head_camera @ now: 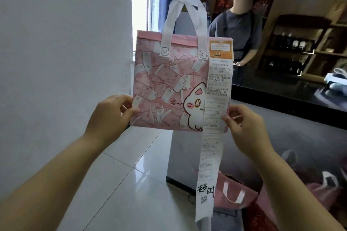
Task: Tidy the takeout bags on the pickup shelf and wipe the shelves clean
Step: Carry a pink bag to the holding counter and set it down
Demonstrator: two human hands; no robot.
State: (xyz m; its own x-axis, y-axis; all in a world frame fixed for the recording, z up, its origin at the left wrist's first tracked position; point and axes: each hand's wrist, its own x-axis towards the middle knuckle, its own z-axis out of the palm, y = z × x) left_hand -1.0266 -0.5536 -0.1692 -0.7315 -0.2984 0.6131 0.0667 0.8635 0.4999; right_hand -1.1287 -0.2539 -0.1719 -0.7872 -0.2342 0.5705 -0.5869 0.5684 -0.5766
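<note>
I hold a flat pink takeout bag point(165, 84) up in front of me. It has a white cat print and white handles standing upright. My left hand point(110, 116) pinches its lower left corner. My right hand point(244, 124) pinches its lower right corner. A long white receipt point(212, 137) is fixed to the bag's top right edge and hangs well below the bag, with black handwriting near its end.
More pink bags point(234, 193) lie low at the right on a dark surface. A white wall point(56, 62) stands at the left, and pale floor tiles point(131, 184) lie below. A person point(238, 30) stands behind a dark counter point(281, 90), with wooden bottle shelves point(300, 43) beyond.
</note>
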